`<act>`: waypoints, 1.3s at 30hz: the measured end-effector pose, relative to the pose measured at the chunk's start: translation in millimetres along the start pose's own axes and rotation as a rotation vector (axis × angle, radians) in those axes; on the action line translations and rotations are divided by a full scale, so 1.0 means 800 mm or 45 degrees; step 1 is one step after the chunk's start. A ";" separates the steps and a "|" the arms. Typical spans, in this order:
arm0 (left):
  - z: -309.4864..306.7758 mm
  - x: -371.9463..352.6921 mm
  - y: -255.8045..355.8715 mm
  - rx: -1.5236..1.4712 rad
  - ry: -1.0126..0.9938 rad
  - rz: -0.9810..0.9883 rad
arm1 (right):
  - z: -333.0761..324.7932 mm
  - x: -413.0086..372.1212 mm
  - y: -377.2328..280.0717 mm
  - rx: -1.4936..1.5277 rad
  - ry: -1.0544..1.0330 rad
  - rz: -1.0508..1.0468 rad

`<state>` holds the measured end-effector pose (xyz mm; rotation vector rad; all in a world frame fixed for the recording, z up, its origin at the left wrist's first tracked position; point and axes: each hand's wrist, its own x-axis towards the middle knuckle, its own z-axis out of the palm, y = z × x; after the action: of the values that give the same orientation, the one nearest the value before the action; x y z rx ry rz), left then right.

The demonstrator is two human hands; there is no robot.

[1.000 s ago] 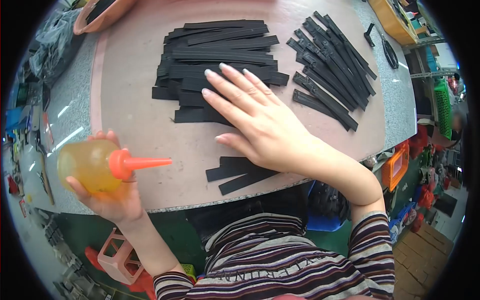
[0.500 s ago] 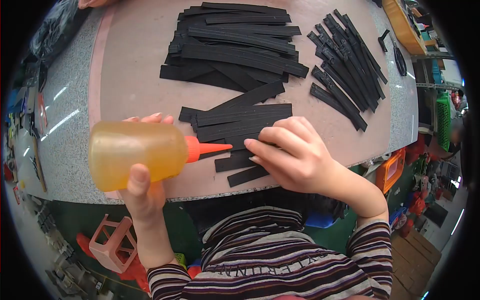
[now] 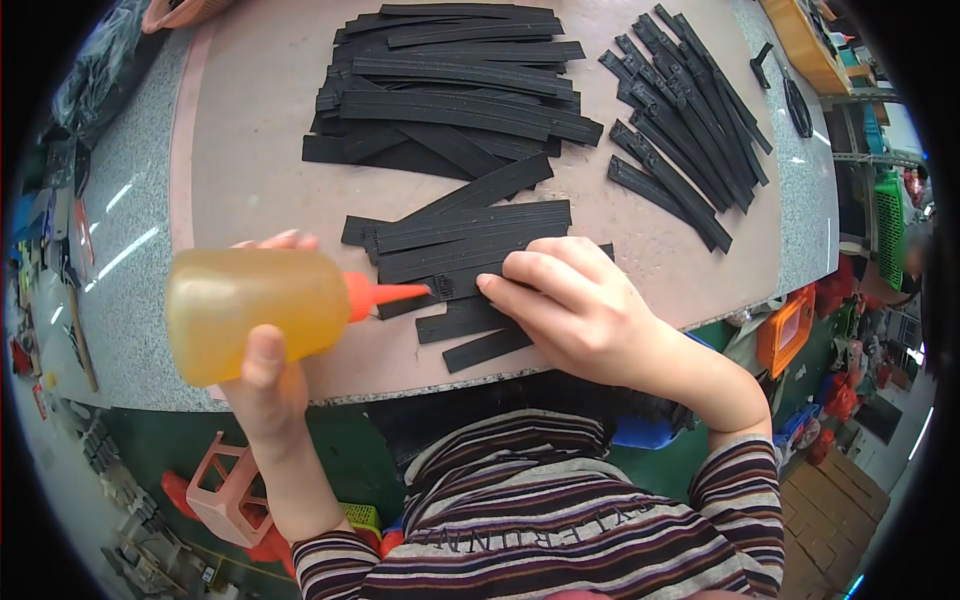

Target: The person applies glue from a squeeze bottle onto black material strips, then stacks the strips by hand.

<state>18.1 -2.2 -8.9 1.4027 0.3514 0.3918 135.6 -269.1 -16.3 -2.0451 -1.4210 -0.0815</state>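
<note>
My left hand (image 3: pixel 268 375) is wrapped around a clear squeeze bottle (image 3: pixel 255 310) of yellow liquid, tipped on its side. The bottle's orange nozzle (image 3: pixel 395 294) points right, its tip at the left end of a black strip (image 3: pixel 462 283). A glossy, rough-looking patch shows on the strip there. My right hand (image 3: pixel 575 305) is closed, thumb and fingertips pinched on that strip, hiding its right part. Other black strips (image 3: pixel 470 232) lie side by side just beyond it, and two short ends (image 3: pixel 487 350) stick out on the near side.
A large heap of black strips (image 3: pixel 450 95) lies at the far middle of the table (image 3: pixel 255 190). To the right sits a fanned group of strips (image 3: pixel 690 120) with shiny ends. A black tool (image 3: pixel 796 108) lies near the right edge. A pink stool (image 3: pixel 222 490) stands on the floor.
The bottle has shifted left, and its nozzle tip now meets the strip's left end, where a glossy patch appears. My right hand stays pinched on the strip. The whole view has shifted slightly.
</note>
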 end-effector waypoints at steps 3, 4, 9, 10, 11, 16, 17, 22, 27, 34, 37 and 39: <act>-0.016 0.000 0.008 -0.508 0.041 -0.104 | -0.020 0.013 -0.001 0.043 -0.075 0.237; -0.017 0.000 0.010 -0.759 0.036 -0.171 | -0.028 0.017 -0.002 0.029 -0.112 0.335; 0.011 0.007 -0.010 -1.322 -0.271 -0.383 | -0.022 0.017 0.005 0.189 -0.136 0.401; 0.016 0.008 -0.015 -1.302 -0.314 -0.377 | -0.020 0.015 0.006 0.194 -0.061 0.334; 0.018 0.007 -0.014 -1.249 -0.260 -0.398 | -0.020 0.011 0.009 0.230 -0.054 0.303; 0.011 0.011 -0.016 -1.342 -0.410 -0.405 | -0.075 -0.009 0.015 0.643 0.132 0.694; 0.002 0.010 -0.016 -1.409 -0.442 -0.404 | -0.086 -0.026 0.033 0.575 0.260 0.732; -0.028 0.013 -0.018 -1.561 -0.444 -0.306 | -0.143 -0.067 0.098 0.424 0.604 1.227; -0.060 0.006 0.006 -1.301 -0.248 -0.120 | -0.116 -0.045 0.101 -0.517 0.487 0.811; -0.034 -0.020 0.009 -0.104 0.206 0.034 | -0.009 0.038 -0.016 0.073 -0.044 -0.054; -0.013 -0.016 0.001 -0.031 0.171 0.023 | 0.013 0.041 -0.016 -0.074 -0.143 -0.144; -0.013 -0.014 -0.002 -0.008 0.144 0.012 | 0.018 0.043 -0.016 -0.126 -0.137 -0.179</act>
<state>3.3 1.8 -12.1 1.3795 0.4356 0.4813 134.5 -230.8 -8.5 -2.0532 -1.6566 -0.1043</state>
